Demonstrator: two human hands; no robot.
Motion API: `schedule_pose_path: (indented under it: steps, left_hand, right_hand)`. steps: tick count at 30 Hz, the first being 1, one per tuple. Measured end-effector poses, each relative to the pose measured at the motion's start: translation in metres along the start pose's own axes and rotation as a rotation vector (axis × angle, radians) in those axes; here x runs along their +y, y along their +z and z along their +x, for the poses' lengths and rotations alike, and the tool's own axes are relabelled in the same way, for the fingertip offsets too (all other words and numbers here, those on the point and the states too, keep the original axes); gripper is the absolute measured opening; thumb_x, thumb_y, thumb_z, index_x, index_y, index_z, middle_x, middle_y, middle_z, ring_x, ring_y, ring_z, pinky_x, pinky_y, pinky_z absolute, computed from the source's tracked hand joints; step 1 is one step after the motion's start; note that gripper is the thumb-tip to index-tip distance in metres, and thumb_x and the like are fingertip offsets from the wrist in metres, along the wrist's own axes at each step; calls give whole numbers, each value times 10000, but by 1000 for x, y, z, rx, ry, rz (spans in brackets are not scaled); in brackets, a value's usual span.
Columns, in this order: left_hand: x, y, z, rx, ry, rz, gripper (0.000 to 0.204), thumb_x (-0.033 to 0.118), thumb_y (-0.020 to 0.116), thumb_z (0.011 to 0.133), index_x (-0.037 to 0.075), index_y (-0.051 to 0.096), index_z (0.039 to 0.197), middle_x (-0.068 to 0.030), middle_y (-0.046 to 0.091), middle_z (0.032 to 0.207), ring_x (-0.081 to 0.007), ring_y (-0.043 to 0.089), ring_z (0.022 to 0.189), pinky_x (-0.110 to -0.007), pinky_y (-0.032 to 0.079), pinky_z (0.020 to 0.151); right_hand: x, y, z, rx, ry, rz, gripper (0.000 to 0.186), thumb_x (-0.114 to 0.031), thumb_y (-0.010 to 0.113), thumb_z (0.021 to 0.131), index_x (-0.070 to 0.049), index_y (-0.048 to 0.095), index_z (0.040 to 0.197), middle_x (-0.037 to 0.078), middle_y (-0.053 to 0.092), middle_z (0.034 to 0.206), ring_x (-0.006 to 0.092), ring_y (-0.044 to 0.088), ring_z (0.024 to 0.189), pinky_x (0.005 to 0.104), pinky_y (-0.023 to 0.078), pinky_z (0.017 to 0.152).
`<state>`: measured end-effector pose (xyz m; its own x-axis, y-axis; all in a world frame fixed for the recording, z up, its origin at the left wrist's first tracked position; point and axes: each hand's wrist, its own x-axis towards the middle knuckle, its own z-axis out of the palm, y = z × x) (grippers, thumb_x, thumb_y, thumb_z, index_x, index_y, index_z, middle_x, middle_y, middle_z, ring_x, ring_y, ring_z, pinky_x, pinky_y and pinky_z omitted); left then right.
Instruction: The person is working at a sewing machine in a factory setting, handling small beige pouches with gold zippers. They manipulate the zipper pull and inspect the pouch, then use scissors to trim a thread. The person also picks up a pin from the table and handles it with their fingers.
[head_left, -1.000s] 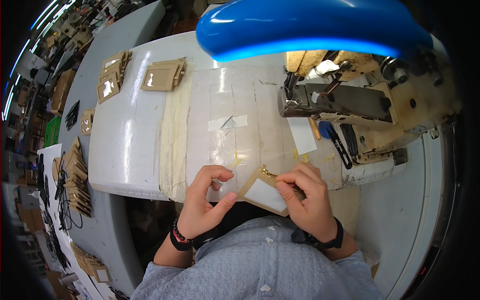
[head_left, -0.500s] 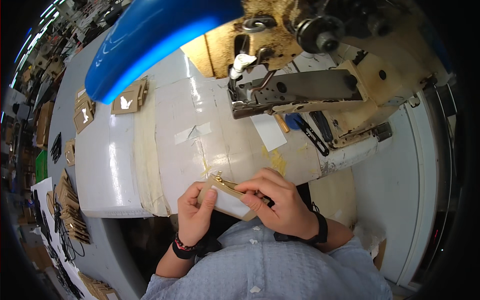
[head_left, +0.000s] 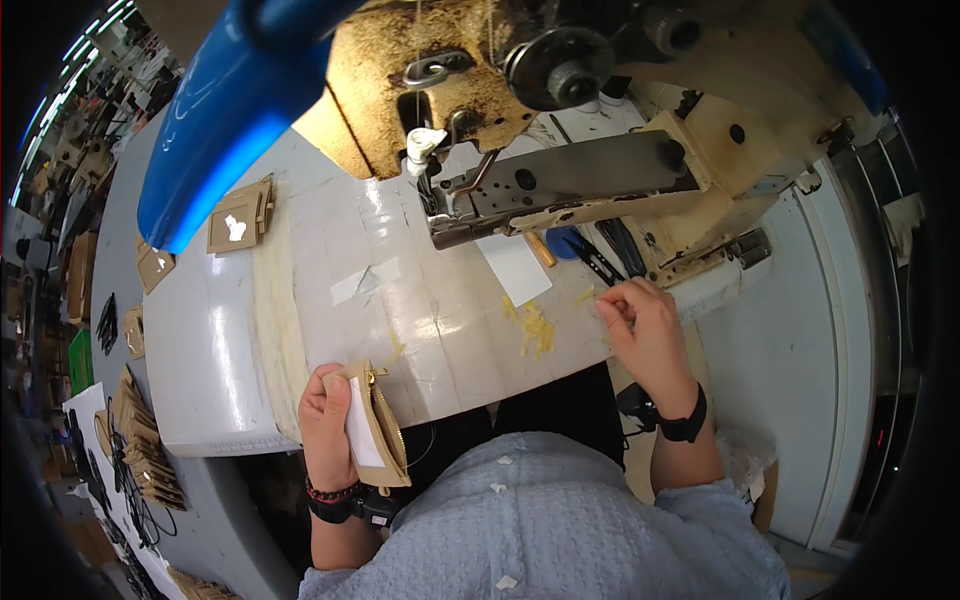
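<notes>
My left hand (head_left: 328, 425) grips a small tan zip pouch (head_left: 396, 440) at the table's front edge, the thumb lying over its white panel. The brass zip runs along the pouch's right side, its metal pull at the top end. A thin thread shows beside the pouch's lower right. Over the table's right front part is my right hand (head_left: 645, 330), its fingers curled together; whatever they may hold is too small to make out. Just beyond those fingertips lie black thread snips (head_left: 592, 258).
A sewing machine arm (head_left: 560, 185) with a blue cover (head_left: 215, 120) stands across the far side. Near it lie a white card (head_left: 517, 272), a wooden-handled tool (head_left: 540, 249) and yellow tape scraps (head_left: 535, 328). Tan pieces (head_left: 235, 222) are stacked far left, more (head_left: 145, 440) at left.
My right hand has let go of the pouch and moved right and away toward the snips. The left hand has carried the pouch left and turned it more upright. The view has shifted slightly.
</notes>
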<state>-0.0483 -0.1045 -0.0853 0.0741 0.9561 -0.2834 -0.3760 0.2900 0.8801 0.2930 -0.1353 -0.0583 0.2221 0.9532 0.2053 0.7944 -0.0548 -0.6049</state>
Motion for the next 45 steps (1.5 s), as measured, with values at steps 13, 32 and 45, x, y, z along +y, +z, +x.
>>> schedule_pose_path:
  steps: [13, 32, 45]
  left_hand:
    - [5, -9, 3, -6, -50, 15, 234, 161, 600, 981, 15, 539, 1154, -83, 694, 908, -101, 657, 710, -231, 538, 610]
    - [26, -30, -4, 62, 3, -7, 238, 159, 597, 985, 11, 540, 1163, -88, 702, 928, -93, 662, 744, -229, 539, 645]
    - [46, -55, 9, 140, 107, 251, 262, 128, 643, 951, -1, 553, 1160, -87, 697, 872, -78, 649, 711, -211, 510, 610]
  right_hand:
    - [19, -16, -15, -24, 176, 34, 69, -25, 652, 850, 28, 609, 861, 94, 562, 753, 196, 512, 642, 311, 445, 621]
    - [-118, 128, 94, -423, -562, 226, 74, -47, 661, 831, -55, 608, 883, 90, 583, 861, 282, 574, 881, 388, 418, 808]
    - [-127, 153, 111, -383, -872, -68, 98, -69, 657, 826, -102, 569, 853, 38, 502, 881, 221, 512, 884, 352, 369, 786]
